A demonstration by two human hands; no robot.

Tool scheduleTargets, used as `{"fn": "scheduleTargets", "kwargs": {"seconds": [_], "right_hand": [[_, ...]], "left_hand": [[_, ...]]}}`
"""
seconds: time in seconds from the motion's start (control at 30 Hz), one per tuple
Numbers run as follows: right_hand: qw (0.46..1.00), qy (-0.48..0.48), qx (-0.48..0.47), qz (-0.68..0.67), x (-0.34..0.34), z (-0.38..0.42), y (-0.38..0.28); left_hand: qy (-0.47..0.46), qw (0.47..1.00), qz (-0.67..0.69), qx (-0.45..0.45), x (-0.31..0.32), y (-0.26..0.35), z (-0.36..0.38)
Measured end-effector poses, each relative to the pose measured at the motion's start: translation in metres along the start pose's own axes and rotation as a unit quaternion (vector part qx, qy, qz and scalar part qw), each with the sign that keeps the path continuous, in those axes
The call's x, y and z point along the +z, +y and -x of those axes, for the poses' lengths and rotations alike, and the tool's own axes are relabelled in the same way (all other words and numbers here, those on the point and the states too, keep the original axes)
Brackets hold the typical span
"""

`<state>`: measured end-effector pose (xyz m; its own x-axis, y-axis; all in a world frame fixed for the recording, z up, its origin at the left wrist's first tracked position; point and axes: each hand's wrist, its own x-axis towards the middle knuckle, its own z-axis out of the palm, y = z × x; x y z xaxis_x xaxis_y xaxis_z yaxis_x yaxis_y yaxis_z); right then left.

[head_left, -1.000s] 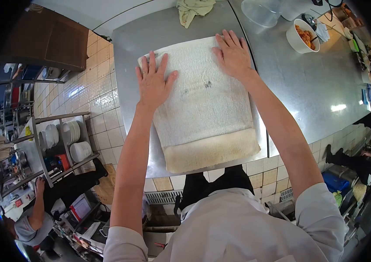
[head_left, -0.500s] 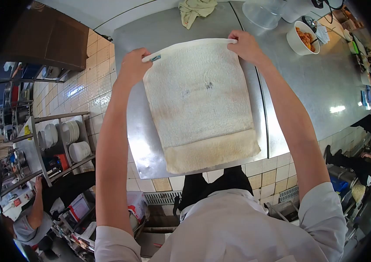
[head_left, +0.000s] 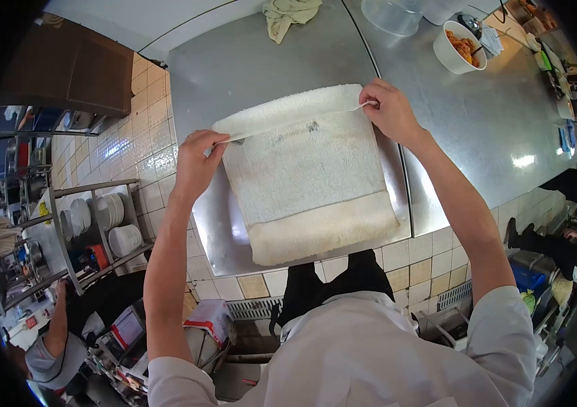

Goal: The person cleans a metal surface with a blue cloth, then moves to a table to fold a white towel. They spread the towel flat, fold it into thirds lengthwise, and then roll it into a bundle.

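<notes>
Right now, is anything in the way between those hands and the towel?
Nothing visible: the left hand and right hand both pinch the edge of the towel. No object lies on it between them and the near cream band, only dark marks.

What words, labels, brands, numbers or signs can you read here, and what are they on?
None can be read.
Towel: dark marks, no readable word; grey patch beside the left hand, too small.
Red and white box: markings too blurred.
Any other print: too small or blurred.
</notes>
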<state>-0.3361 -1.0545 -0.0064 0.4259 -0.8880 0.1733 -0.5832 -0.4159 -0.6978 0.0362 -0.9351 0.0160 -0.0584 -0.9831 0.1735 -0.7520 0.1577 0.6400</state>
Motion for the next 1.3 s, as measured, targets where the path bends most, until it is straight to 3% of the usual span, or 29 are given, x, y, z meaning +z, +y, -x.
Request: {"fn": "scheduleTargets", "kwargs": {"seconds": [0.07, 0.47, 0.63, 0.93, 1.1, 1.23, 1.3], "right_hand": [[0.979, 0.029, -0.148, 0.135, 0.001, 0.006, 0.007], [0.935, 0.006, -0.263, 0.237, -0.008, 0.014, 0.008], [0.941, -0.022, -0.245, 0.233, -0.013, 0.018, 0.002], [0.941, -0.007, -0.256, 0.222, -0.009, 0.025, -0.001], [0.946, -0.033, -0.247, 0.205, -0.018, 0.026, -0.008], [0.964, -0.026, -0.192, 0.183, -0.018, 0.021, -0.013], [0.974, -0.005, -0.153, 0.168, -0.009, 0.014, -0.016]], "left_hand": [[-0.012, 1.000, -0.023, 0.009, 0.001, 0.000, 0.007], [-0.021, 0.993, -0.086, 0.076, 0.005, 0.001, 0.019], [-0.028, 0.989, -0.111, 0.098, 0.006, 0.000, 0.022], [-0.004, 0.996, -0.067, 0.053, 0.006, 0.000, 0.024], [-0.061, 0.994, -0.080, 0.051, 0.002, 0.006, 0.024], [-0.081, 0.992, -0.079, 0.063, -0.002, 0.006, 0.015], [-0.018, 0.991, -0.114, 0.074, 0.006, 0.007, 0.006]]}}
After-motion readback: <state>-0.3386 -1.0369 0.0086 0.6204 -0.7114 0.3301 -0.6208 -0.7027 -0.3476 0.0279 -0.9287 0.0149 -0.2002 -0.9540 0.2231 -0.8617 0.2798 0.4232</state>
